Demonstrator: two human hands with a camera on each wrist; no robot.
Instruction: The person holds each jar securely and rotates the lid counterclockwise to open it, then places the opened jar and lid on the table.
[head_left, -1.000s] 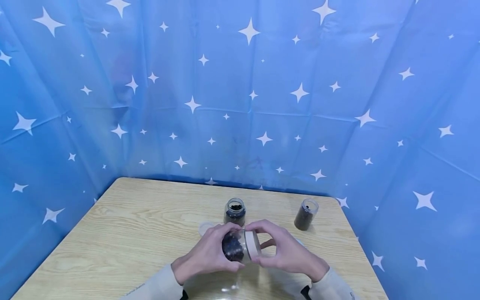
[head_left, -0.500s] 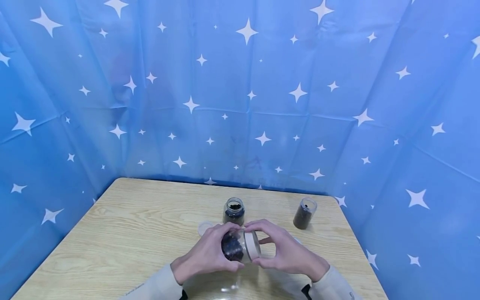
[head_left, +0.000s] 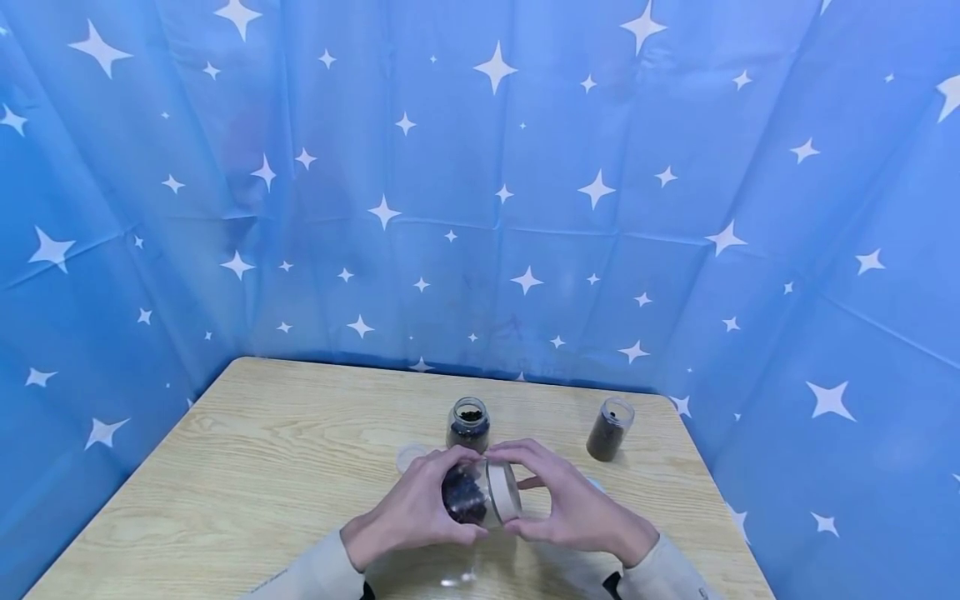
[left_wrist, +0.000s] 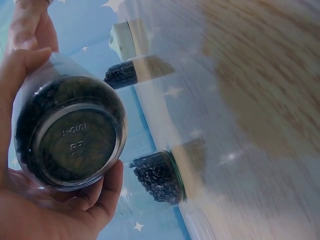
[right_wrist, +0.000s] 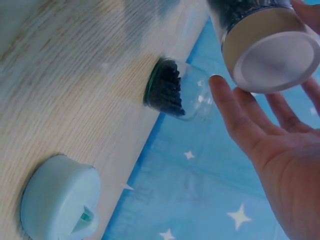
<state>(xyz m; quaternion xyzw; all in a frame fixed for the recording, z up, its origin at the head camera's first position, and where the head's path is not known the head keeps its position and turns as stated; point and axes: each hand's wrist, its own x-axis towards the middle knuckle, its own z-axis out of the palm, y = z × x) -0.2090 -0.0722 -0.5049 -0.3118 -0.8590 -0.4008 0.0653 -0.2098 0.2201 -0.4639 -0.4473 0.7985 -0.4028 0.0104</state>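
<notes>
A clear glass jar (head_left: 463,493) partly filled with dark seeds lies tilted on its side, held above the table. My left hand (head_left: 416,504) grips its body, and in the left wrist view the jar's embossed base (left_wrist: 76,145) faces the camera. At the other end is a white lid (head_left: 504,493), seated on the jar's mouth. My right hand (head_left: 566,504) holds that lid between thumb and fingers. The lid's flat top (right_wrist: 277,60) shows in the right wrist view, with the fingers spread around its rim.
Behind the hands stands an open jar of dark seeds (head_left: 468,427). Farther right is a taller open jar with dark contents (head_left: 607,432). A clear lid (head_left: 409,456) lies left of the first jar. A light blue cap (right_wrist: 60,200) sits on the wooden table (head_left: 247,467).
My right fingers have shifted very slightly left over the lid. The held jar and my left hand stay nearly in place; the head view has moved a little.
</notes>
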